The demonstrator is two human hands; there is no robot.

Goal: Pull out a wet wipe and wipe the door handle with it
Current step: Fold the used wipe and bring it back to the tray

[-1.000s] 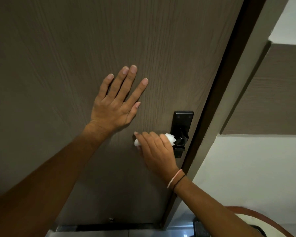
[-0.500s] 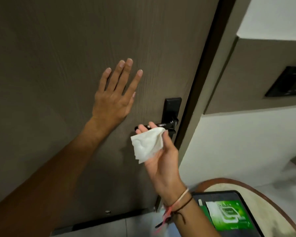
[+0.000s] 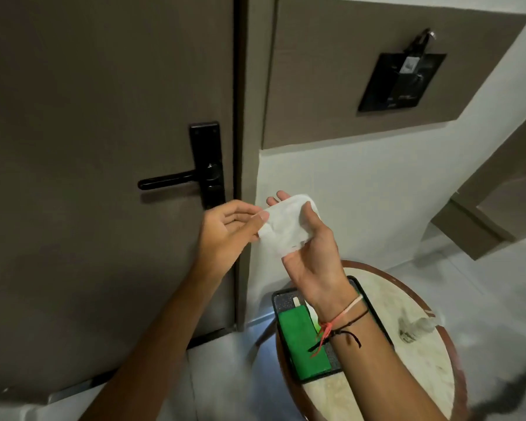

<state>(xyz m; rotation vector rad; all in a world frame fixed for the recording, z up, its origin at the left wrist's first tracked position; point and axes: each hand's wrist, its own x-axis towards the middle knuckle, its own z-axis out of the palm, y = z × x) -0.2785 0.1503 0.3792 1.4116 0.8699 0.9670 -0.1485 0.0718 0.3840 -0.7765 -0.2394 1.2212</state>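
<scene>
Setting: a grey-brown wood-grain door (image 3: 88, 147) stood shut beside a white wall, with a round marble-topped side table (image 3: 407, 375) low at right.
Handle: the black lever door handle (image 3: 167, 180) on its long black plate was untouched, up and left of both hands.
Wipe: the crumpled white wet wipe (image 3: 286, 229) was held between the hands, in front of the wall.
Left hand (image 3: 225, 235): curled, thumb and fingers pinching the wipe's left edge.
Right hand (image 3: 313, 256): palm up, half open, thumb pressing the wipe onto its fingers.
Table: a green wet-wipe pack (image 3: 301, 341) lay on a black tray (image 3: 278, 299), below the right wrist.
</scene>
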